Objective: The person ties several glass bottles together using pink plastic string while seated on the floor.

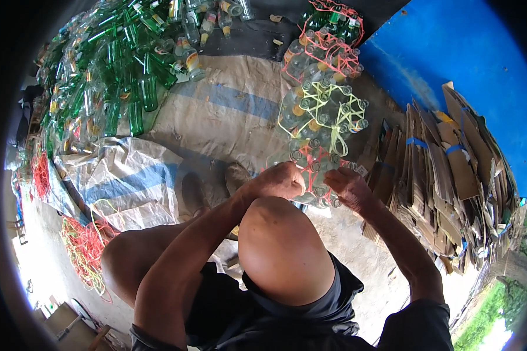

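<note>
Clear bottles bundled with red string (317,175) sit on the floor (339,225) between both hands: the left hand (280,180) is fisted on the bundle's near-left edge, the right hand (348,187) pinches string at its right, just beside stacked cardboard (445,175).

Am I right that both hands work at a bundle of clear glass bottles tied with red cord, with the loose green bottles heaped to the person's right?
Not quite: the head view shows the green bottles heaped to the person's left. Both the left hand and right hand do work at the red-corded bundle of clear bottles.
</note>
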`<state>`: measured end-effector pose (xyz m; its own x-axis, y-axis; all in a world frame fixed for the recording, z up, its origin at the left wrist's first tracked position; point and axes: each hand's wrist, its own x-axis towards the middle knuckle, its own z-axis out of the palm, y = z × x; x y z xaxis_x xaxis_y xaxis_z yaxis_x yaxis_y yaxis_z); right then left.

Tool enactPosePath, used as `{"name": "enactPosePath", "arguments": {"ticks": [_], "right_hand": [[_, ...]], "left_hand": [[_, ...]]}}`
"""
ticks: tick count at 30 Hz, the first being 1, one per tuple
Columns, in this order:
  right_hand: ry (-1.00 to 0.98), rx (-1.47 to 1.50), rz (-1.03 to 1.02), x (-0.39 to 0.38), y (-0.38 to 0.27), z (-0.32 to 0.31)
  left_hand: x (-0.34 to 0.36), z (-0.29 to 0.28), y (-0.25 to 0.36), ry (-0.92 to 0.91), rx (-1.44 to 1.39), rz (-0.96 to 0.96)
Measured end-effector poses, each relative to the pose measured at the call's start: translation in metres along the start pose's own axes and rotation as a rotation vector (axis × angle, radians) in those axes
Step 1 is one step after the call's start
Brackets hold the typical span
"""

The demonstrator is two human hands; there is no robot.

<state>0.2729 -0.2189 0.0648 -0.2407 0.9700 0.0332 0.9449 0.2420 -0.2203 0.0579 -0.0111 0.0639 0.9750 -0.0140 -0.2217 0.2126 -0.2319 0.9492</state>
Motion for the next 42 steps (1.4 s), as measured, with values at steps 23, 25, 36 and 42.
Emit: {"name": "enactPosePath", "arguments": {"ticks": [23,25,36,42], "right_hand": [[0.264,0.186,0.338,0.021,-0.049,-0.029],[0.373,0.255,0.353,0.039,-0.070,-0.031],[0.301,0.432,0.564,0.065,-0.095,-0.002],[0.407,0.456,0.532,0.053,-0.105,-0.012]], "left_hand": [[-0.007,-0.005,0.005,0.125,-0.127,-0.036],[-0.014,-0.013,0.008,0.098,-0.098,-0.058],[-0.018,-0.020,0.036,0.133,-0.105,-0.108],[-0.033,-0.055,0.063,0.047,-0.051,-0.236]]}}
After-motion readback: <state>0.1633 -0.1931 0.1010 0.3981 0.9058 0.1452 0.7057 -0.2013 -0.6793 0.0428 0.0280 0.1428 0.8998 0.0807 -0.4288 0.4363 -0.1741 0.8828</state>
